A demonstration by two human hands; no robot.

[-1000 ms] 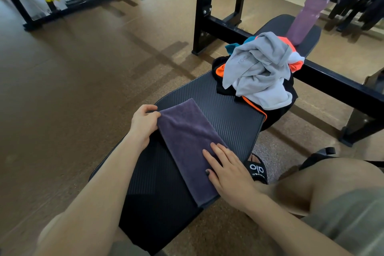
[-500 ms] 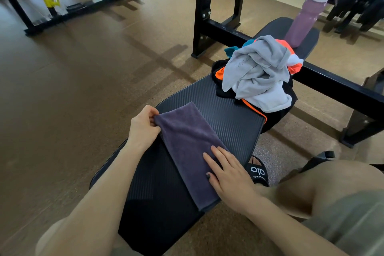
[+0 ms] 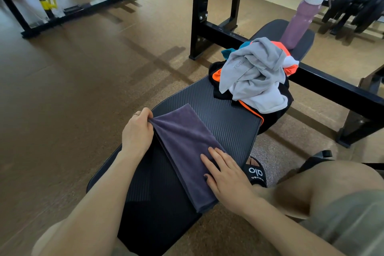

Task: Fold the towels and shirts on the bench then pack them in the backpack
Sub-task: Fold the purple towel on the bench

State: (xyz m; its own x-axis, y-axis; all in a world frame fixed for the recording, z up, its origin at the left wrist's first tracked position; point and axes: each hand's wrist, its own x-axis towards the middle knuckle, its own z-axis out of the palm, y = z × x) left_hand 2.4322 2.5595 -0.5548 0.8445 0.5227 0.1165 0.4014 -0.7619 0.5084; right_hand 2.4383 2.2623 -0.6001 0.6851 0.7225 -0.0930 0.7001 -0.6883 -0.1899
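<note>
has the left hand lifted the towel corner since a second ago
Yes. The left hand now pinches the purple towel's far corner and has raised it off the bench pad, where it lay flat before.

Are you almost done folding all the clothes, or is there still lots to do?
Still lots. The purple towel is already folded into a long strip on the bench. The left hand pinches its far corner, and the right hand presses flat on the near end, so another fold looks under way. The pile of clothes is still crumpled, and nothing looks packed.
</note>
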